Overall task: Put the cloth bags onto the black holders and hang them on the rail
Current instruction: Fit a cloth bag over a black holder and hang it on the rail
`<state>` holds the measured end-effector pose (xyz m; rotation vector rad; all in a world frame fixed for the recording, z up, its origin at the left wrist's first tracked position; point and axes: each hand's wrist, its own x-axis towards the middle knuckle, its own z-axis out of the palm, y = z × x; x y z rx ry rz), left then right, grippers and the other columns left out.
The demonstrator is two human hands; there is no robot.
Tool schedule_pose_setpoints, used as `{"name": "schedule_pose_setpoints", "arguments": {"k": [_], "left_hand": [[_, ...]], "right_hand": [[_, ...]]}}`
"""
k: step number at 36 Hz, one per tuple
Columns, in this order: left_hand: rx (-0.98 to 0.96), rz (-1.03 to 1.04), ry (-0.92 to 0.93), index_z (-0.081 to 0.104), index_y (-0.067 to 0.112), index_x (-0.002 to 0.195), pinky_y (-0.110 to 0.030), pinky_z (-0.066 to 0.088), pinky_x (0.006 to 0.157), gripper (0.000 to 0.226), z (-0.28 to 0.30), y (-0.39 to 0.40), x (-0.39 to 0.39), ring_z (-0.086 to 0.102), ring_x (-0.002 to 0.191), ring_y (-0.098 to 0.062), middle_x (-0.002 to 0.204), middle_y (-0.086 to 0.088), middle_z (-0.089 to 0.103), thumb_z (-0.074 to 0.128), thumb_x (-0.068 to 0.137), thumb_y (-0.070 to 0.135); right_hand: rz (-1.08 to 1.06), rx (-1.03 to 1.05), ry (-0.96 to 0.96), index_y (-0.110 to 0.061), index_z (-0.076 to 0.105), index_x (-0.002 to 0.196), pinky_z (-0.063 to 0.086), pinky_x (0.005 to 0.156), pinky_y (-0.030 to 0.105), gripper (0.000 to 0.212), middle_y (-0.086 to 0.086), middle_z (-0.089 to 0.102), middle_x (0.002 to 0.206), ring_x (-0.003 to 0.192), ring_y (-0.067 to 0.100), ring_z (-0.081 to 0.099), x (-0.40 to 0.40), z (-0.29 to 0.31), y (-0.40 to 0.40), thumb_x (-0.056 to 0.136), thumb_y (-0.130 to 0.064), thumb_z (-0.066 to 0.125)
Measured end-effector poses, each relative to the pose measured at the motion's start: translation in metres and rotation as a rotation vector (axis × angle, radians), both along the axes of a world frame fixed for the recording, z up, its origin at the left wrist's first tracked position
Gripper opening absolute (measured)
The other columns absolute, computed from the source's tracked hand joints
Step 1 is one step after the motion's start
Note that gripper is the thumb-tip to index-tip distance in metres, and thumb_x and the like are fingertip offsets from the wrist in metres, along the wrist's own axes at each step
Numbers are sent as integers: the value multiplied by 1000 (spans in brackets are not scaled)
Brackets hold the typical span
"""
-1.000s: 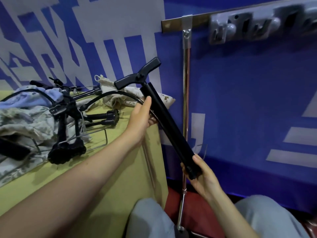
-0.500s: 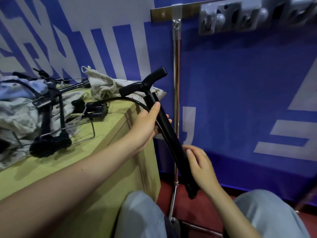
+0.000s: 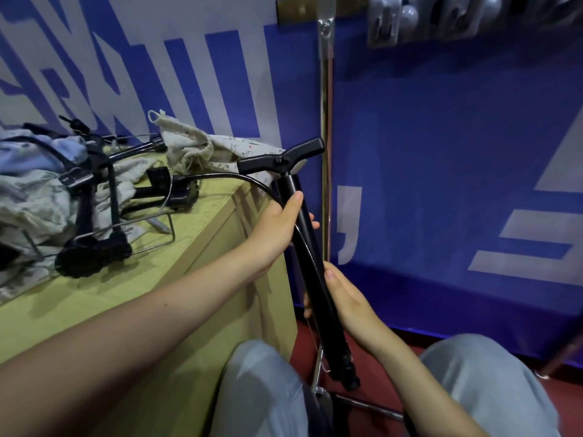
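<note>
A black holder (image 3: 310,263), a long tube with a T-shaped handle at its top, slants down beside the edge of the yellow table (image 3: 202,234), its lower end above the red floor (image 3: 372,357). The left hand (image 3: 277,228) is clamped round the upper tube, thumb on the near side and fingertips showing past the far side, pinning a thin black hose against it. Below those fingers, the right hand (image 3: 344,298) wraps the middle of the tube, thumb pointing up along it. Beyond the left fingers, a cream cloth bag (image 3: 202,149) lies on the table corner. Further left lie more black holders (image 3: 91,222) tangled with grey cloth bags (image 3: 28,197). Behind both hands a metal pole (image 3: 326,137) rises to the rail (image 3: 303,7) against a blue and white banner (image 3: 441,152).
</note>
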<state>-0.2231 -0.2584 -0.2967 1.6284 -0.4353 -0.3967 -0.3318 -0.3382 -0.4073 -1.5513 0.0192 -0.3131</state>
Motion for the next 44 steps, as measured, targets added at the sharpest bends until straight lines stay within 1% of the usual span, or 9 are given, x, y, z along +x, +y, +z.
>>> {"name": "schedule_pose_setpoints", "arguments": {"k": [5, 10, 12, 17, 22, 25, 31, 39, 44], "left_hand": [[29, 7, -51, 50, 20, 88, -45, 51, 95, 23, -1, 1, 2, 70, 90, -22, 89, -4, 67, 41, 101, 36], [192, 10, -249, 58, 4, 98, -12, 50, 63, 42, 1, 2, 5, 63, 78, -13, 88, -8, 64, 36, 102, 39], [354, 39, -412, 57, 8, 82, -23, 46, 71, 48, 1, 7, 12, 58, 76, -20, 77, -4, 57, 32, 102, 43], [515, 19, -594, 55, 9, 63, -33, 52, 68, 55, 9, 20, 26, 63, 54, -17, 64, -4, 67, 35, 101, 42], [414, 3, -625, 42, 14, 59, -25, 45, 50, 47, 16, 23, 19, 65, 50, -26, 54, -7, 58, 42, 100, 38], [331, -47, -580, 53, 12, 70, -28, 48, 51, 45, 17, 27, 22, 66, 59, -32, 57, -7, 55, 35, 102, 37], [191, -198, -372, 54, 4, 88, -31, 48, 49, 41, 16, 26, 13, 58, 55, -20, 66, -6, 50, 30, 103, 34], [67, -273, -477, 56, 19, 80, -26, 52, 53, 26, 20, 6, -11, 57, 62, -14, 72, -5, 55, 43, 99, 7], [15, -105, -522, 60, 22, 84, -21, 52, 65, 23, 33, 17, 8, 58, 67, -1, 79, 1, 61, 56, 92, 2]], "right_hand": [[36, -44, 52, -22, 49, 126, 52, 72, 29, 35, 22, 65, 79, 72, 19, 65, 0, 1, 3, 104, -35, 25], [-2, 111, 101, -17, 54, 112, 47, 52, 27, 39, 9, 57, 69, 52, 18, 54, 2, -2, 2, 95, -46, 33], [-20, 171, 120, -17, 55, 104, 43, 47, 26, 40, 9, 55, 71, 49, 17, 49, 4, -5, 0, 89, -50, 38], [-140, 143, 155, -30, 58, 111, 40, 87, 37, 60, -2, 58, 103, 92, 17, 52, 9, -23, -12, 74, -78, 55], [-124, 117, 124, -16, 60, 121, 50, 66, 25, 57, 2, 67, 74, 68, 19, 61, 5, -15, -13, 86, -58, 48], [-152, 138, 79, -30, 62, 109, 52, 63, 19, 25, 6, 71, 92, 78, 22, 67, 4, -9, -14, 101, -29, 38], [-138, 200, 146, -33, 63, 116, 38, 81, 33, 58, -12, 58, 99, 88, 11, 51, 7, -25, -19, 74, -74, 61], [-59, 223, 147, -21, 62, 93, 41, 47, 28, 33, 6, 54, 61, 46, 18, 50, 9, -29, -7, 87, -53, 52], [-85, 305, 111, -22, 58, 122, 44, 49, 29, 59, 12, 58, 68, 50, 23, 53, 8, -29, -16, 78, -61, 64]]}}
